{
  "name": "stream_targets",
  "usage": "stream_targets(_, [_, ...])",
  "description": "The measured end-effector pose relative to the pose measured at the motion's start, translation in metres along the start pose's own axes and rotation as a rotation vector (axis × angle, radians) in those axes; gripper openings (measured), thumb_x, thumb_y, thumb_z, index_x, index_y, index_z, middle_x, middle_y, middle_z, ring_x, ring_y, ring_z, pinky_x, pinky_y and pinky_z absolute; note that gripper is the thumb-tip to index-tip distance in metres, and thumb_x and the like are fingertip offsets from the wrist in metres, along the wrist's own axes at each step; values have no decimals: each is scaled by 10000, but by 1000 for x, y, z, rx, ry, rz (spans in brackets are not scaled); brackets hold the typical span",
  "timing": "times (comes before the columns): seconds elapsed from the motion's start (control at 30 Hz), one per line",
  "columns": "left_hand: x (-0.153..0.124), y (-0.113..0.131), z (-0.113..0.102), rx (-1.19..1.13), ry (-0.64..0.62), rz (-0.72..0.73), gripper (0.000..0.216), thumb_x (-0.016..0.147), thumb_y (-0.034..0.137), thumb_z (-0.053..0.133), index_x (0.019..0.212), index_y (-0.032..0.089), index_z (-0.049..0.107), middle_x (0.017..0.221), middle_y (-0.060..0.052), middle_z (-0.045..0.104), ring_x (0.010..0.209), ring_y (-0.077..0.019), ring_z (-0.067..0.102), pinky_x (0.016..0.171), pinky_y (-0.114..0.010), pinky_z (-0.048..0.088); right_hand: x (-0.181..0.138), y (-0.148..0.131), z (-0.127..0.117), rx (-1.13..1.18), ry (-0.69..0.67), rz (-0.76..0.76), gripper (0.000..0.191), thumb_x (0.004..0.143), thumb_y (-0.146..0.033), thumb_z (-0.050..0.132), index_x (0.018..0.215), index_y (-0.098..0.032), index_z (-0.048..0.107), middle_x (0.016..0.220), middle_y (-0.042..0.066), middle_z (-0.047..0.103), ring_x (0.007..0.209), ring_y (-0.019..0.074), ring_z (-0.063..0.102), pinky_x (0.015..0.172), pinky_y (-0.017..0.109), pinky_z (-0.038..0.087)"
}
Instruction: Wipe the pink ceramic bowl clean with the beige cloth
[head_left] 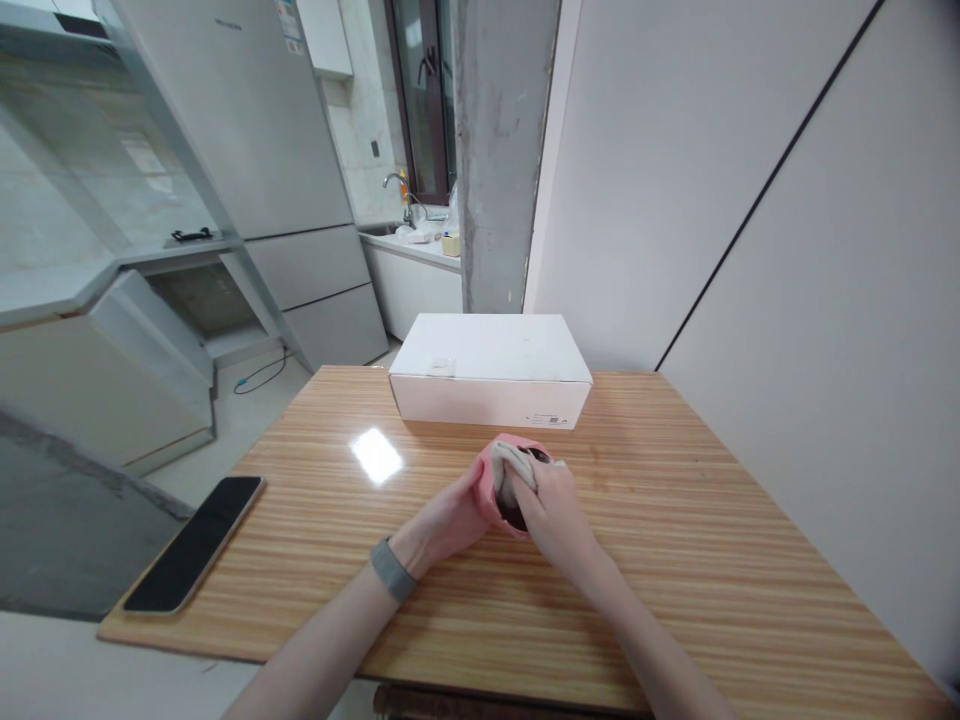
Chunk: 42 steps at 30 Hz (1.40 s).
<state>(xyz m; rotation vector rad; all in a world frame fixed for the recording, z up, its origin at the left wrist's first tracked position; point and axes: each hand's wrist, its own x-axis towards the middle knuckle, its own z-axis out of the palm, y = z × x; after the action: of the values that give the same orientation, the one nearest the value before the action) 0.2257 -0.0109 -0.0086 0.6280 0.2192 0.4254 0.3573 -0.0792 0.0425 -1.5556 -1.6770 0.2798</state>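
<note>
A pink cup-like container [489, 497] with a dark inside is tilted, its mouth turned toward me and to the right. My left hand [453, 510], with a grey band on its wrist, is wrapped round the container's left side. A light grey cloth [507, 462] is bunched at the mouth and partly inside. The fingers of my right hand [551, 505] pinch this cloth and reach into the opening, so the fingertips are hidden. Both hands are just above the wood-grain table [660, 540].
Behind the hands a closed white box [491, 398] stands at the table's far edge. A black phone-like slab [196, 545] lies at the left edge. A white wall [720, 130] runs along the right, and a grey fridge [240, 150] stands beyond the table.
</note>
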Motion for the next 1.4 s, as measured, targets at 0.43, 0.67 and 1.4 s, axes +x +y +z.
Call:
stream_targets(0.43, [-3,10,-7,-97,76,-71,695,883,641,403,1156,48,643,1078,-185,713,1036,-313,650,935,-417,444,-4,-20,6,-306,-220,-69,214,917,-200,488,949,-184,699,874,85,732,795,219,604,685,328,314])
stream_targets(0.67, [5,-2,-11,-23,167,-11,513,930,520,453,1090,84,670,1001,-134,727,959,-258,662,937,-375,444,-4,-18,11,-250,-215,-80,191,909,-186,507,880,-191,696,822,65,719,740,187,585,670,299,317])
stream_targets(1.4, [4,4,-4,87,170,121,626,917,593,420,1271,107,596,1267,-149,637,1235,-288,530,1033,-386,400,-1,-1,9,141,10,4,291,948,-250,425,863,-224,701,861,42,725,807,209,632,752,314,444])
